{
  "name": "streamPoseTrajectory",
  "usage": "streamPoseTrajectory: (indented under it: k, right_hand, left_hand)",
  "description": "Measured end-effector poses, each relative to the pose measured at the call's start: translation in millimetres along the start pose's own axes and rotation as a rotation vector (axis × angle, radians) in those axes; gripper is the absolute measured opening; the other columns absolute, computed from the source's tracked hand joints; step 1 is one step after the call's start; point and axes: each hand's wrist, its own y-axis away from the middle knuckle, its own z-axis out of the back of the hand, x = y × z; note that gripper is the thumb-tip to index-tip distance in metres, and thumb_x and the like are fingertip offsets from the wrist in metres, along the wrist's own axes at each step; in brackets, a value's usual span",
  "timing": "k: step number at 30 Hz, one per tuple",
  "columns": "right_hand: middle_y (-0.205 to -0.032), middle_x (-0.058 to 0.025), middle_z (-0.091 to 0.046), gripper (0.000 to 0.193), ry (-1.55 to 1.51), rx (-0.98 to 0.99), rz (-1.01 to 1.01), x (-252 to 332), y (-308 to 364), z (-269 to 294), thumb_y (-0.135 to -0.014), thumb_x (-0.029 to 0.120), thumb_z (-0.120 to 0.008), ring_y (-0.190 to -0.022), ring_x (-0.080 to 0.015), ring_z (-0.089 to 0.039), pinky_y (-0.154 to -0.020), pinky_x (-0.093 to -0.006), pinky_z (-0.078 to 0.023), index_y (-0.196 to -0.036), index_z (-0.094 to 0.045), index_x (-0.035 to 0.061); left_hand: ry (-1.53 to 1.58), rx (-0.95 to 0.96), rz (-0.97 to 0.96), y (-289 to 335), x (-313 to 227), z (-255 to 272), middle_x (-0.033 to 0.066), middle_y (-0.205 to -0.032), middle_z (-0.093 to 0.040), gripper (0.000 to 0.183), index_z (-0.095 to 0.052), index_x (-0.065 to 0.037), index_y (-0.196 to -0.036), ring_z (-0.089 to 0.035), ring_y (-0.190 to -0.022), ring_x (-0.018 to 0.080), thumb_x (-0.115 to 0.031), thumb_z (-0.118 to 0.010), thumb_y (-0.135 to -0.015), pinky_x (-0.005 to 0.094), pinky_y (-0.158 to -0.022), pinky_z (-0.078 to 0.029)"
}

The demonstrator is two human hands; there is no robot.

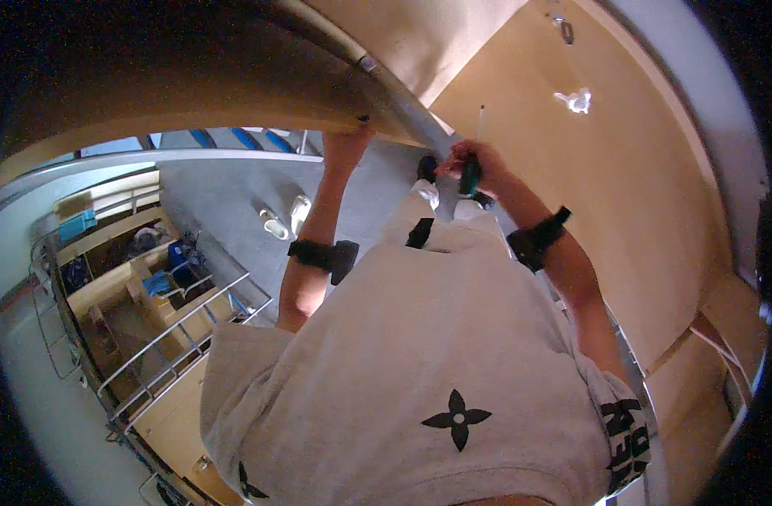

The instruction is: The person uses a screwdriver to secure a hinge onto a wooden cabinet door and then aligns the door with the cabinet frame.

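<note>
My right hand is closed around the green handle of a screwdriver, whose thin shaft points up and away in front of a light wooden panel. My left hand grips the lower edge of a dark-shaded wooden board at the upper left; part of its fingers is hidden by the board. A small dark spot or hole shows in the board right above that hand. Between the two hands a grey metal bar slants down from the upper middle toward my right hand.
On the right stands a large wooden panel with a small metal fitting and a torn white patch. Pale slippers lie on the grey floor. A blue-stepped ladder and a railed bunk bed are at left.
</note>
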Motion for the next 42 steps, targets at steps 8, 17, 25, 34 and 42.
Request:
streamPoseTrajectory:
  k: [8, 17, 25, 34, 42]
  right_hand:
    - [-0.066, -0.0092, -0.05, 0.022, -0.112, 0.018, -0.042, -96.6, -83.4, -54.1, -0.088, 0.028, -0.051, -0.049, -0.018, -0.047, -0.039, -0.0242, -0.041, -0.083, -0.052, 0.0067]
    - [-0.065, -0.0079, -0.046, 0.018, -0.131, -0.412, 0.39, -189.8, -200.7, -63.4, -0.086, 0.026, -0.051, -0.042, -0.0172, -0.041, -0.036, -0.0233, -0.04, -0.08, -0.044, 0.0107]
    - [-0.061, -0.0059, -0.045, 0.017, -0.456, -0.404, 0.483, -174.3, -199.1, -96.2, -0.08, 0.024, -0.05, -0.037, -0.014, -0.034, -0.031, -0.0235, -0.028, -0.075, -0.04, 0.0126]
    - [-0.065, -0.0108, -0.054, 0.022, -0.544, -0.606, 0.47, -204.9, -224.9, -68.0, -0.074, 0.021, -0.063, -0.056, -0.0265, -0.056, -0.048, -0.037, -0.047, -0.075, -0.049, 0.0041]
    - [-0.062, -0.0081, -0.046, 0.023, -0.491, -0.534, 0.647, -195.6, -202.8, -92.9, -0.085, 0.027, -0.055, -0.046, -0.0207, -0.047, -0.037, -0.0317, -0.04, -0.08, -0.044, 0.0076]
  left_hand:
    - [0.041, 0.103, -0.017, 29.0, 27.1, 61.2, 0.0106, -0.097, -0.065, 0.032, -0.061, -0.003, -0.099, -0.061, -0.091, 0.0254, -0.013, -0.07, -0.07, 0.0364, -0.079, -0.049]
    - [-0.011, 0.192, -0.132, 38.5, 66.6, 118.3, 0.0113, -0.088, -0.066, 0.026, -0.062, -0.004, -0.092, -0.063, -0.085, 0.0303, -0.016, -0.064, -0.069, 0.0391, -0.072, -0.05]
    - [-0.196, 0.464, 0.006, 33.9, 90.1, 132.5, 0.0114, -0.104, -0.061, 0.038, -0.055, -0.006, -0.106, -0.056, -0.097, 0.0314, -0.023, -0.065, -0.074, 0.0433, -0.086, -0.045]
    - [-0.029, 0.162, -0.218, 36.6, 98.0, 129.4, 0.0146, -0.075, -0.062, 0.026, -0.059, -0.002, -0.081, -0.062, -0.076, 0.0323, -0.021, -0.065, -0.064, 0.0397, -0.067, -0.05]
    - [-0.057, 0.312, -0.133, 31.6, 94.3, 130.2, 0.0169, -0.086, -0.062, 0.035, -0.059, -0.002, -0.09, -0.06, -0.082, 0.0357, -0.025, -0.067, -0.065, 0.0432, -0.07, -0.049]
